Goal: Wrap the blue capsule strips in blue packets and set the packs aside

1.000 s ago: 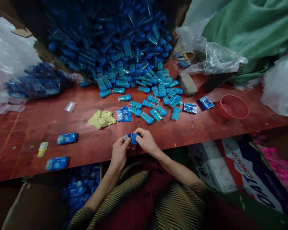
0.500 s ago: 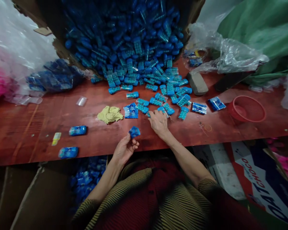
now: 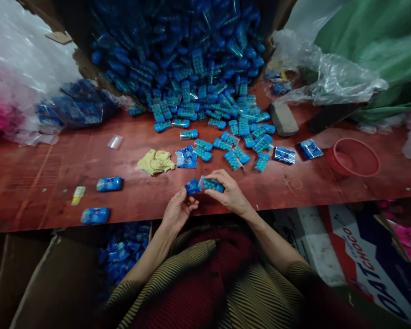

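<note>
My left hand [image 3: 176, 211] pinches a small blue wrapper [image 3: 192, 186] just above the near edge of the red table [image 3: 48, 183]. Right beside it, my right hand [image 3: 229, 191] grips a clear packet of blue candies [image 3: 211, 184], its end touching the wrapper. Several more candy packets [image 3: 233, 141] lie scattered behind my hands, spilling from a big cardboard box [image 3: 178, 50] full of them. A stack of blue wrappers [image 3: 186, 159] lies just beyond my hands.
A yellow cloth [image 3: 156, 161] lies left of the wrappers. Two filled blue packs [image 3: 108, 183] sit at the left, a red basket [image 3: 352, 157] at the right. A grey block [image 3: 282, 118], plastic bags, green fabric and a box of blue packs [image 3: 123, 251] below the table surround me.
My right hand reached out to the scattered packets, took one and brought it back to the wrapper in my left hand. The left hand stayed near the table edge.
</note>
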`<state>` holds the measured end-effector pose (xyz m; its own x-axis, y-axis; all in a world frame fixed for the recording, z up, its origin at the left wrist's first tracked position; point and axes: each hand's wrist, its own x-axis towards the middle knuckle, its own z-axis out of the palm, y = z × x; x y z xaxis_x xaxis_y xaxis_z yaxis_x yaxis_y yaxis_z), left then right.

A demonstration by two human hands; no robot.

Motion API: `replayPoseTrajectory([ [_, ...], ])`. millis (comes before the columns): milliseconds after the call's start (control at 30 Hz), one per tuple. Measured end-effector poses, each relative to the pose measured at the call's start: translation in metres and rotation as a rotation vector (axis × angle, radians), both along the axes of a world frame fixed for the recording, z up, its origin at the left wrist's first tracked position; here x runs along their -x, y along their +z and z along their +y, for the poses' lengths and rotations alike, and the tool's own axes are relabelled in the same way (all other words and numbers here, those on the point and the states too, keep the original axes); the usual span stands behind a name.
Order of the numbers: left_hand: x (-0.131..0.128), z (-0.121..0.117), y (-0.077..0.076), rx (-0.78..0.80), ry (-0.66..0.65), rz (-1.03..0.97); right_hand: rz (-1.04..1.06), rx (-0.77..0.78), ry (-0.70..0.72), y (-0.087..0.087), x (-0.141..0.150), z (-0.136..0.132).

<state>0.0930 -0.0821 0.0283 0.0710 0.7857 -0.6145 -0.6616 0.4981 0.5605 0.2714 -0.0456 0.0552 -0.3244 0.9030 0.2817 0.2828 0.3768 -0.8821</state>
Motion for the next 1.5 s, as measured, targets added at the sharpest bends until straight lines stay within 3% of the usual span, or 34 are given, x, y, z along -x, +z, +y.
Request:
replayPoseTrajectory([
  [500,-0.002,0.008,0.012,0.077,0.04,-0.036,-0.114,-0.12,0.058,-0.004,-0.006,-0.009],
  [700,-0.002,0.008,0.013,0.065,0.048,-0.032,-0.056,-0.16,0.025,-0.003,-0.008,-0.007],
  [1033,0.001,0.007,0.014,-0.039,-0.021,-0.009,0.04,0.005,0.112,0.007,-0.014,-0.003],
  [1267,0.003,0.006,0.008,-0.12,-0.116,0.001,0.012,0.041,0.14,0.007,-0.018,0.002],
  [1500,0.003,0.006,0.007,-0.135,-0.109,0.03,0.034,0.024,0.062,0.0,-0.009,-0.007],
])
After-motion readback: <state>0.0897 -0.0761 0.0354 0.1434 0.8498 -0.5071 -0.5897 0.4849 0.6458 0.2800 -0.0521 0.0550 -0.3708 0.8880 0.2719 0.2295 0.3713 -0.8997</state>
